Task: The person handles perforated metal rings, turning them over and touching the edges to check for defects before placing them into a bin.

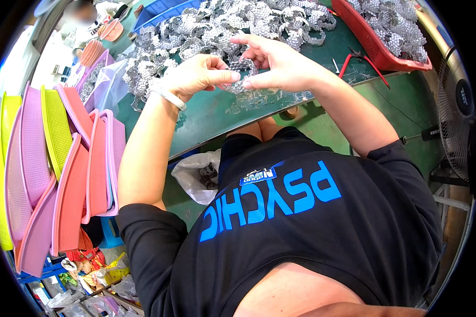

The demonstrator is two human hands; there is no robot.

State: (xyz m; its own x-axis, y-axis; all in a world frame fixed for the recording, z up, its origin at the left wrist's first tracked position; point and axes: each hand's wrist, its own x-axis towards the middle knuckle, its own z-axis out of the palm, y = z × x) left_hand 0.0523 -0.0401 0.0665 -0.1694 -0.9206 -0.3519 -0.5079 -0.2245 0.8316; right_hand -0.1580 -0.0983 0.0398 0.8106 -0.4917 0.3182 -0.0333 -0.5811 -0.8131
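Above the near side of the green table (195,124), my two hands face each other around a small silvery, textured band (244,67). My left hand (205,75), with a pale bangle on its wrist, is closed, thumb and fingers pinching at the band's left side. On the other side my right hand (283,66) curls round the band, index finger raised, thumb tip at the band's lower edge. Its inner fingers partly hide the band. Behind the hands lies a large heap of similar silvery bands (248,21).
Red-handled pliers (366,62) lie near the table's right edge, beside a red basket (365,39) of silvery pieces. Colourful plastic baskets (71,201) stack at left. A white bag (188,182) sits below the table; a black fan (455,111) stands at right.
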